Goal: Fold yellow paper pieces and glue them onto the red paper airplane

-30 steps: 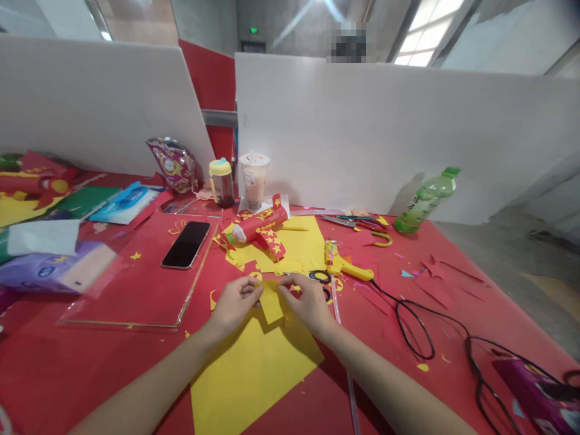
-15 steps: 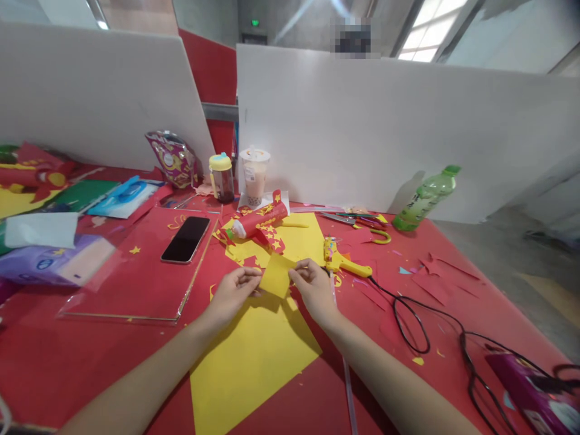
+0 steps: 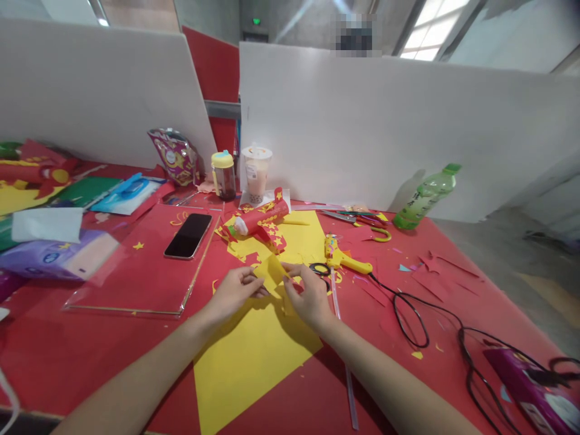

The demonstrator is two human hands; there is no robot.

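Note:
A small piece of yellow paper (image 3: pixel 270 273) is bent between my two hands, above a large yellow sheet (image 3: pixel 244 365) on the red table. My left hand (image 3: pixel 235 293) pinches its left edge. At the right edge, the fingers of my right hand (image 3: pixel 308 293) are closed on the same piece. Just beyond lies a red paper rocket (image 3: pixel 261 219) with yellow stars, resting on more yellow paper and scraps. Black scissor handles (image 3: pixel 321 269) show beside my right hand, partly covered by it. To the right is a yellow glue gun (image 3: pixel 347 260).
A phone (image 3: pixel 188 235) lies on a clear-wrapped red pack (image 3: pixel 122 284) at left. Behind stand a yellow-lidded bottle (image 3: pixel 223 178), a milk tea cup (image 3: pixel 257 175) and a green bottle (image 3: pixel 423 199). A black cord (image 3: pixel 435 308) loops across the right side, among paper scraps.
The small yellow paper was nearly flat and is now bent over. My right hand has shifted slightly left and turned, uncovering the black scissor handles.

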